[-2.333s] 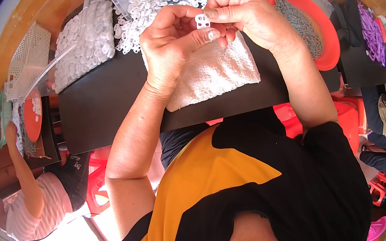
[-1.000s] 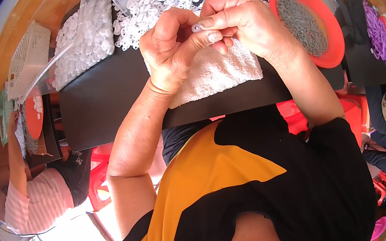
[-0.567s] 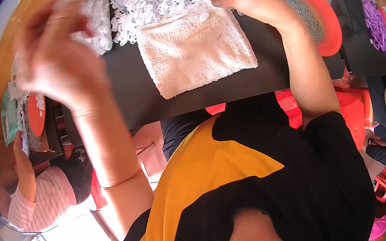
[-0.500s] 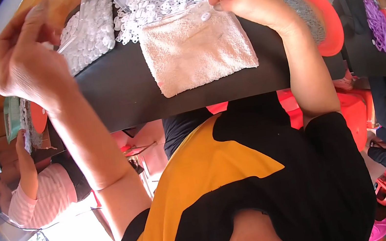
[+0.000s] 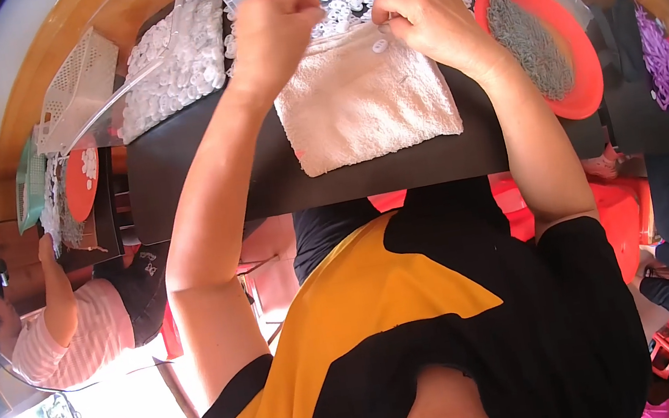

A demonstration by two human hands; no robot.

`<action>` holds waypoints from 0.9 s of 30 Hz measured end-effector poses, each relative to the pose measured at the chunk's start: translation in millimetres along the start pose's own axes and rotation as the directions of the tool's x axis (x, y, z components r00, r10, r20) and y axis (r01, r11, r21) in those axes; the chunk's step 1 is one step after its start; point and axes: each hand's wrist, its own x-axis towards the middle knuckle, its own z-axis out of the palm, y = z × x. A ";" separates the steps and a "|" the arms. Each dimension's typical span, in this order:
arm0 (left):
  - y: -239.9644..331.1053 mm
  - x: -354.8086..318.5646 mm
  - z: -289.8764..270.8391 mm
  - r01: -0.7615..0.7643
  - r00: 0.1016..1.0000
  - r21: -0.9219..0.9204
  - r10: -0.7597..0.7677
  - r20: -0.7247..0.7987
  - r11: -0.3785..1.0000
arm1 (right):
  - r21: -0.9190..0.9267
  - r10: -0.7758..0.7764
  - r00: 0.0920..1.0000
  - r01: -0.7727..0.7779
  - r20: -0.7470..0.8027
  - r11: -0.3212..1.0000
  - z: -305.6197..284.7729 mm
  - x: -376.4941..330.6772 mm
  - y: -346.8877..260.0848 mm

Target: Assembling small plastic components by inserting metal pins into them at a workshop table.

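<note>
A pale pink towel (image 5: pixel 367 106) lies on the dark table in front of me. One small white plastic piece (image 5: pixel 380 46) rests near its far right part. My left hand (image 5: pixel 272 38) is over the towel's far left corner, fingers curled together at the edge of a heap of loose white pieces (image 5: pixel 341 13). Across from it, my right hand (image 5: pixel 433 28) pinches thumb against fingers by the towel's far edge, just beside the single piece. What either hand holds, if anything, is too small or hidden to make out.
Left of the towel, a clear container (image 5: pixel 169 65) is full of white pieces. A red-orange tray (image 5: pixel 587 75) with many grey slender parts (image 5: pixel 529 45) stands at right, with purple parts (image 5: pixel 659 56) beyond. A white perforated basket (image 5: pixel 81 82) is far left; a co-worker (image 5: pixel 68 319) sits there.
My left hand has swung right from the far left, over the clear container, to the towel's far left corner, its fingers now curled in. My right hand keeps its pinch by the towel.
</note>
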 end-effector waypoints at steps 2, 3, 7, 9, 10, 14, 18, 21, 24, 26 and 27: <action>-27.9 7.7 22.5 -0.185 0.981 0.425 0.189 0.033 0.886 | 0.016 -0.006 1.000 0.006 0.008 1.000 1.4 2.3 -2.0; -25.1 5.0 27.8 -0.172 0.985 0.490 0.147 0.089 0.854 | 0.034 0.012 0.999 -0.014 0.040 0.999 0.4 1.1 -1.4; -27.8 25.9 24.0 -0.132 0.949 0.427 -0.010 0.314 0.895 | 0.022 0.046 0.994 -0.049 0.096 0.999 -7.0 2.1 -3.4; -29.9 25.6 23.4 -0.102 0.952 0.392 -0.025 0.305 0.914 | 0.072 0.075 0.988 -0.085 0.137 0.994 -13.7 1.4 -7.8; -29.9 26.0 21.9 -0.073 0.955 0.355 -0.038 0.295 0.932 | 0.117 0.100 0.979 -0.122 0.179 0.986 -17.9 1.2 -10.7; -18.3 11.8 8.8 0.062 0.973 0.127 -0.089 0.215 0.990 | 0.204 0.106 0.928 -0.189 0.357 0.961 -28.6 -3.7 -23.5; -4.9 -12.0 0.6 -0.013 0.980 -0.078 0.029 0.199 0.997 | 0.033 -0.019 0.912 0.006 0.410 0.999 -23.1 -8.7 -26.2; -14.2 -26.7 0.4 -0.015 0.957 -0.030 0.023 0.288 0.999 | -0.040 0.022 0.863 -0.002 0.505 0.999 -23.1 -5.7 -29.9; -22.4 -35.4 -1.0 -0.058 0.966 -0.057 0.070 0.250 0.997 | 0.032 -0.040 0.907 0.029 0.420 0.999 -21.4 -9.7 -25.7; -21.2 -39.8 -6.6 -0.001 0.984 -0.131 0.024 0.178 0.991 | 0.006 -0.016 0.887 0.014 0.461 1.000 -23.4 -8.6 -24.1; -17.9 -41.4 -7.9 0.026 0.989 -0.118 -0.008 0.150 0.993 | 0.003 -0.013 0.885 0.013 0.466 1.000 -22.3 -8.6 -22.6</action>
